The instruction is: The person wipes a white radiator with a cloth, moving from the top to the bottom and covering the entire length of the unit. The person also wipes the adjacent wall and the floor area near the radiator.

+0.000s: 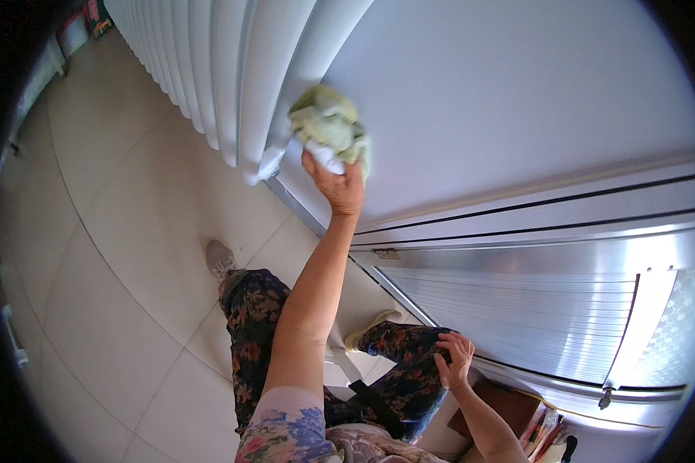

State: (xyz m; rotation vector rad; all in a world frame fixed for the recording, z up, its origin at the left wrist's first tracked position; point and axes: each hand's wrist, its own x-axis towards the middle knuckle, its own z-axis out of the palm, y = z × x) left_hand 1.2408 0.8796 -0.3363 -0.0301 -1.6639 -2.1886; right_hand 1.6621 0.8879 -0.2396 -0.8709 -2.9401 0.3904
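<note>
My left hand (337, 184) stretches far forward and grips a bunched pale yellow-green cloth (328, 119). White material shows within the bundle next to my fingers. The cloth is slightly blurred and lies against the white wall (502, 100), close beside the end of a white ribbed radiator (262, 69). My right hand (457, 359) rests on my right knee, over dark floral trousers (398, 378). Its fingers are loosely spread and hold nothing.
To the right is a metal door (517, 309) with a hinge (386, 253) and a bright vertical bar. A brown box (490, 413) and several books or papers (544, 432) stand by my right forearm. Beige tiles (123, 309) cover the floor on the left.
</note>
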